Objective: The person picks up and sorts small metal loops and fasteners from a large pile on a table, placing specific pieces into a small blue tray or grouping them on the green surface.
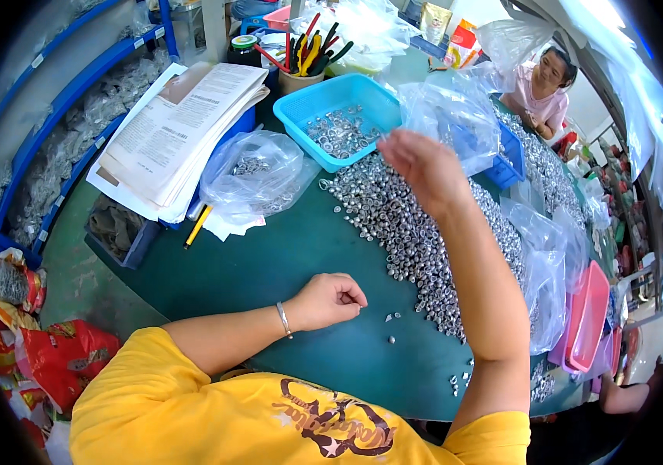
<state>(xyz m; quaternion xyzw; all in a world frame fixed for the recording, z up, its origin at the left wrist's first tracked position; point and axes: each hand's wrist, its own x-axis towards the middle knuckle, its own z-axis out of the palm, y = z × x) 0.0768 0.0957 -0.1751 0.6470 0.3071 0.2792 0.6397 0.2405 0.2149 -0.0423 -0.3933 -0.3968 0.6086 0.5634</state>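
Observation:
Across the green table spreads a heap of small silvery metal pieces (413, 252), rounded like beads or caps. My right hand (427, 169) is raised over the heap's far end, fingers stretched toward the right rim of a turquoise plastic basket (300, 111); no piece shows in it. Inside the basket lies a layer of small metal rings and caps (339, 133). My left hand (330, 301) rests low over the table, left of the heap, its fingers curled and thumb pressed in. Whatever it pinches is too small to make out. A few loose pieces (392, 339) lie to its right.
Left of the basket are a clear bag of metal parts (254, 174), stacked papers (180, 132) and a yellow pen (198, 226). Behind stands a pot of pliers (300, 77). Plastic bags (537, 263) and a pink tray (587, 318) line the right. Another person (540, 89) sits across.

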